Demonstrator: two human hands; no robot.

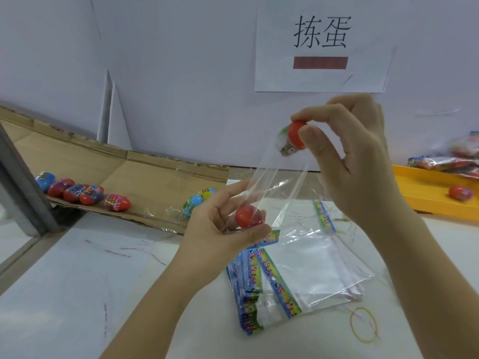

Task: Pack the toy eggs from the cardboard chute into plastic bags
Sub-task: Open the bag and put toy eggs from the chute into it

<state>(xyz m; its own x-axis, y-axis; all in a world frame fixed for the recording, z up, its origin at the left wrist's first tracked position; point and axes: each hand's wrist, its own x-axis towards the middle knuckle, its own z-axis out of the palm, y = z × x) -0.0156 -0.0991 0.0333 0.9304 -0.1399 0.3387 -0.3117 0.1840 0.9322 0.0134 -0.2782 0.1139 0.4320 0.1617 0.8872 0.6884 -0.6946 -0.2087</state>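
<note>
My left hand (228,224) grips the lower part of a clear plastic bag (274,187), with a red toy egg (248,216) inside it at my fingers. My right hand (347,151) pinches a second red egg with a green wrapper (294,138) at the raised mouth of that bag. On the cardboard chute (140,177) to the left lie several eggs: a blue one (44,180), red ones (75,191), a pink one (117,202) and a blue-yellow one (198,200) near my left hand.
A stack of flat plastic bags with colourful header strips (285,278) lies on the white table below my hands. A yellow rubber band (363,325) lies at its right. At the far right, a yellow tray (425,193) holds a red egg (460,193) and filled bags (451,159).
</note>
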